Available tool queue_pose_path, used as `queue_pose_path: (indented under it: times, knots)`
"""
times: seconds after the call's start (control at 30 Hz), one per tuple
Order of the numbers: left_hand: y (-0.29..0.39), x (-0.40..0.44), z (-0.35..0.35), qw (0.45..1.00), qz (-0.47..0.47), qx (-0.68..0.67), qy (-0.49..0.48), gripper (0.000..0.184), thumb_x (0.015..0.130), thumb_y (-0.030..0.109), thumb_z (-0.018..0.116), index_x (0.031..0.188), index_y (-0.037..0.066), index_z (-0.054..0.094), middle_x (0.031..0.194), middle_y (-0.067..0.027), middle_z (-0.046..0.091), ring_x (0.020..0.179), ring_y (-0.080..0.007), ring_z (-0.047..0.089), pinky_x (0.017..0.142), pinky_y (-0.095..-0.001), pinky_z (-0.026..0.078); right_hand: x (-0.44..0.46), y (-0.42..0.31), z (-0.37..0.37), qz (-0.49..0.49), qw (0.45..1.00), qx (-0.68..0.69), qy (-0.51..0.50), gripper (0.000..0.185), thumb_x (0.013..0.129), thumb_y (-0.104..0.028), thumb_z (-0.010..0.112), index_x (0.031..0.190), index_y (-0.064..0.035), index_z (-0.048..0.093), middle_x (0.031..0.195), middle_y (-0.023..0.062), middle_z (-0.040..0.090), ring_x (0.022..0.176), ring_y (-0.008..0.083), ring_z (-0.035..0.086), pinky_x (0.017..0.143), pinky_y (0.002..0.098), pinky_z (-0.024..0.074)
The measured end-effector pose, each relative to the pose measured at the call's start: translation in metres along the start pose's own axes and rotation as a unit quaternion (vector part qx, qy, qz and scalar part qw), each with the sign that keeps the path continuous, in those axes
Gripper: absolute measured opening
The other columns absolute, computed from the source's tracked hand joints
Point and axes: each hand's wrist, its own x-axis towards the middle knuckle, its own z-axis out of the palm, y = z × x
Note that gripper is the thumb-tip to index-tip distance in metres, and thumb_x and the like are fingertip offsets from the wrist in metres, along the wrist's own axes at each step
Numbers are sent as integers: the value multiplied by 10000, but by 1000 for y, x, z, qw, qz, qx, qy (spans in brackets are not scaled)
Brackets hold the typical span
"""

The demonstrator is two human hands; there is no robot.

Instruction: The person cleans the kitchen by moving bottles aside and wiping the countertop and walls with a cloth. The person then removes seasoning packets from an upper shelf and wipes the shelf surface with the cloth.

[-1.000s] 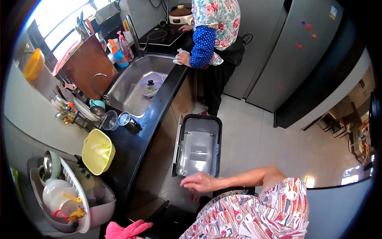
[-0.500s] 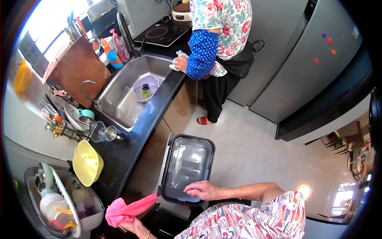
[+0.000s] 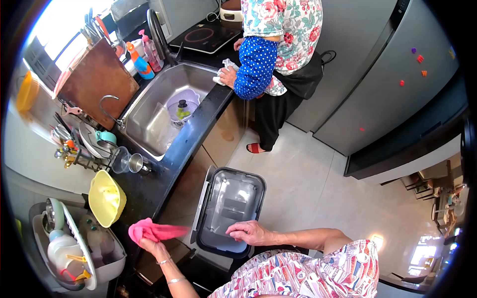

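Observation:
A bright pink cloth [image 3: 149,230] is bunched in my left hand [image 3: 154,247], which is closed on it near the counter's front edge. Its loose end trails right, blurred, toward a grey bin-like plastic box with a black rim [image 3: 262,191]. Above the near end of that box hovers my right hand [image 3: 250,233]. Its fingers are loosely bent, and nothing shows in them. Nothing visible lies in the box, which is beside the cabinet front.
A yellow basket [image 3: 106,198] and a dish rack [image 3: 114,265] line the dark counter [image 3: 149,191]. The sink [image 3: 144,119] holds a purple colander [image 3: 191,98]. Beyond it, another person [image 3: 283,64] presses a white cloth [image 3: 224,72] on the counter. A fridge [image 3: 382,84] stands right.
My left hand has lifted the pink cloth up and forward, and more of my forearm shows. The cloth's loose end has swung. The other person's second hand now shows near the cooktop.

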Motion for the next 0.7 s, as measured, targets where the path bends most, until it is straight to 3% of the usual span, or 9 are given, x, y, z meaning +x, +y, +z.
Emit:
queue_pose_path:
  times: [0.17, 0.27, 0.37, 0.43, 0.57, 0.7]
  knots:
    - [5, 4, 22, 999, 1, 26, -34, 161, 789, 127, 511, 812, 11, 620, 817, -122, 649, 728, -206, 611, 713, -279, 495, -12, -1, 0, 41, 999, -19, 25, 183, 881, -147, 525, 992, -31, 614, 792, 68, 634, 666, 115, 610, 628, 242, 493]
    - [-3, 8, 21, 998, -17, 45, 27, 156, 784, 81, 493, 794, -6, 623, 786, -121, 646, 666, -185, 604, 631, -247, 490, -23, 0, 9, 24, 998, -26, 50, 178, 885, -144, 520, 1000, -46, 614, 790, 60, 634, 664, 113, 612, 627, 240, 496]
    - [-19, 19, 14, 997, 5, 79, 19, 171, 804, 62, 482, 878, -15, 616, 789, -96, 634, 678, -182, 603, 630, -260, 500, -33, -4, 20, 4, 996, -32, 84, 178, 881, -140, 526, 1004, -44, 612, 781, 59, 631, 664, 113, 615, 629, 240, 499]
    - [-40, 31, 5, 988, 50, 120, 85, 194, 837, 68, 459, 930, -20, 605, 822, -83, 622, 699, -183, 606, 648, -266, 508, -40, -10, 30, 12, 994, -52, 100, 175, 875, -126, 528, 1003, -42, 612, 793, 60, 632, 677, 114, 619, 636, 238, 499]
    - [-42, 38, -3, 988, -27, 135, 67, 180, 857, 88, 444, 893, -11, 590, 815, -43, 595, 690, -148, 573, 602, -272, 480, -44, -21, 31, 1, 993, -102, 63, 196, 853, -93, 524, 1026, -56, 608, 829, 64, 639, 698, 120, 626, 649, 242, 503]
    - [-40, 45, -4, 983, -32, 176, 44, 198, 863, 107, 480, 942, -23, 606, 819, -73, 620, 690, -163, 606, 599, -261, 499, -23, -56, 11, -15, 992, -106, 69, 234, 849, -87, 518, 1070, -61, 591, 821, 88, 637, 649, 150, 617, 618, 276, 499]
